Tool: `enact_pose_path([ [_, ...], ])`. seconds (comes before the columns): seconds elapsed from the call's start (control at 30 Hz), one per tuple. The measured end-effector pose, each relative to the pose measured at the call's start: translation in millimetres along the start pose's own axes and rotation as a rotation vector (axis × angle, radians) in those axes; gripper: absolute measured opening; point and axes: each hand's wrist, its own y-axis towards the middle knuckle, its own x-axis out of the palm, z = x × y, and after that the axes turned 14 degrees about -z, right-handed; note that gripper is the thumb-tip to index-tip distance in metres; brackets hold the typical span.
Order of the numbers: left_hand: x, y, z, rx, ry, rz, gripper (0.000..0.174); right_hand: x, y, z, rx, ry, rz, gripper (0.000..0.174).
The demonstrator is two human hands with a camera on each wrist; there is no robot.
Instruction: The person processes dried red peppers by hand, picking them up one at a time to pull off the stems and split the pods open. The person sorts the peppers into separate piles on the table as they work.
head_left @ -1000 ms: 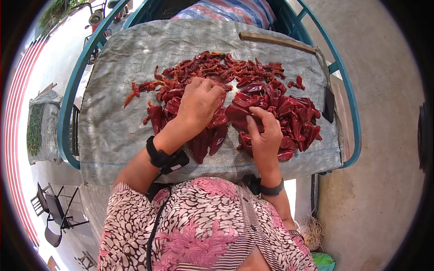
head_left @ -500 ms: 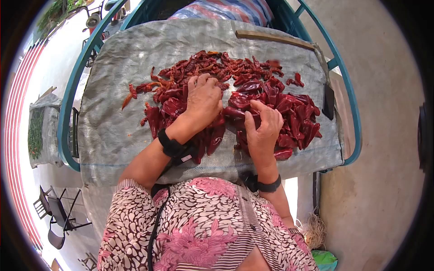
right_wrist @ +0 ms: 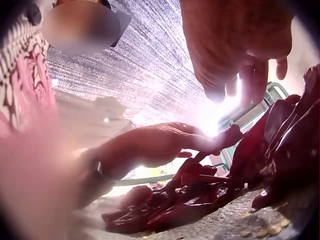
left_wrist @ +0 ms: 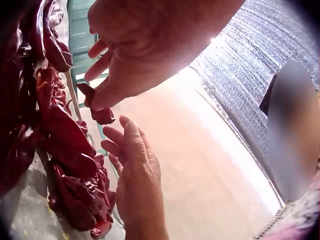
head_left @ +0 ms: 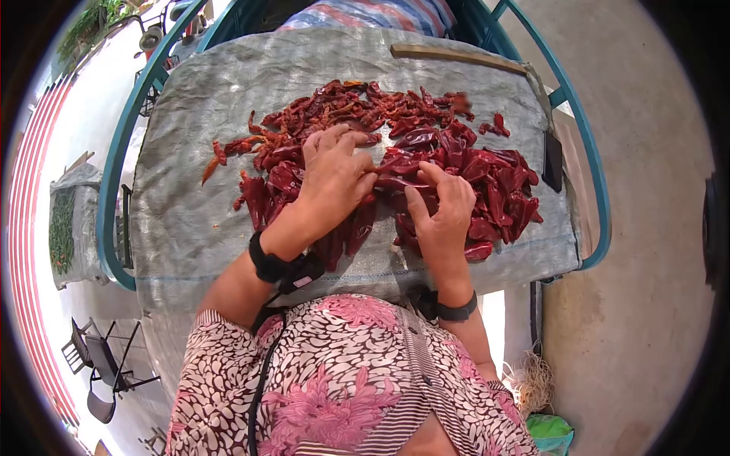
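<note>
In the head view, my left hand point(head_left: 334, 178) is over the left heap of red peppers point(head_left: 258, 197). Its thumb and finger pinch a dark red pepper point(left_wrist: 104, 116), seen in the left wrist view. My right hand point(head_left: 446, 213) hovers beside the right heap of red peppers point(head_left: 498, 186), thumb and fingers spread apart and loosely bent. Nothing shows between its fingers in the left wrist view, where the right hand point(left_wrist: 140, 170) is just below the pinched pepper. Behind both hands lies a band of smaller, wrinkled dried peppers point(head_left: 334, 102).
A grey woven sheet point(head_left: 190, 152) covers the surface, framed by teal metal rails point(head_left: 589, 175). A wooden strip point(head_left: 456, 57) lies at the back and a black phone point(head_left: 553, 161) at the right edge. One small cluster of dried peppers point(head_left: 496, 125) lies apart from the heaps.
My left hand has shifted slightly and its thumb now points toward the right hand. My right hand's thumb and fingers have spread farther apart, away from the pepper between the hands.
</note>
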Motion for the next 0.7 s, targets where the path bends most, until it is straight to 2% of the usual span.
enact_pose_path([
  [0.07, -7.6, -13.3, 11.6, 0.073, -0.155, -0.047, 0.015, -1.6, 0.1, -3.0, -0.05, 0.012, -0.033, 0.036],
  [0.2, -14.3, -35.2, 12.7, 0.055, -0.217, -0.122, 0.013, -4.8, -0.6, -6.0, -0.104, -0.007, -0.151, 0.033],
  [0.33, -22.1, -40.1, 8.5, 0.07, -0.251, -0.094, 0.015, -4.4, -0.5, -10.4, -0.152, 0.034, -0.231, 0.029],
  [0.4, -16.7, -36.2, -3.3, -0.007, -0.237, -0.035, 0.018, -5.6, -0.1, -4.5, -0.168, 0.036, -0.274, 0.028],
  [0.53, -16.3, -23.8, -20.5, -0.183, 0.026, 0.079, 0.024, -11.8, 12.0, 6.1, -0.078, -0.068, -0.097, 0.027],
  [0.63, -0.4, -13.8, -35.2, -0.193, 0.175, 0.005, 0.029, -11.0, 20.9, 5.6, -0.015, -0.134, 0.071, 0.029],
  [0.7, 6.1, -10.1, -37.7, -0.198, 0.212, -0.023, 0.029, -8.6, 18.7, 4.6, -0.01, -0.103, 0.04, 0.029],
])
